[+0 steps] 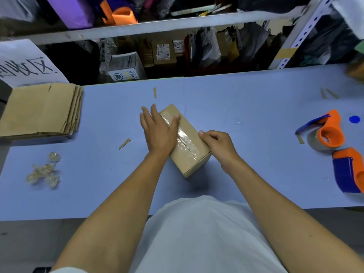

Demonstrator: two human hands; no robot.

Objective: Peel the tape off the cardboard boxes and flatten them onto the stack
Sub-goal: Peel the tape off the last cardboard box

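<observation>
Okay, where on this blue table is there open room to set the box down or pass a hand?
Widest bare patch: between the box and the tape dispensers, with only a tiny clear scrap. Also free: the near edge by the right forearm. Crowded: the left end, with the flattened stack, balled tape and cardboard slivers.

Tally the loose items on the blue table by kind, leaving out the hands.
Taped cardboard box: 1
Stack of flattened boxes: 1
Tape dispensers: 2
Pile of crumpled tape balls: 1
Cardboard slivers: 5
Total: 10
</observation>
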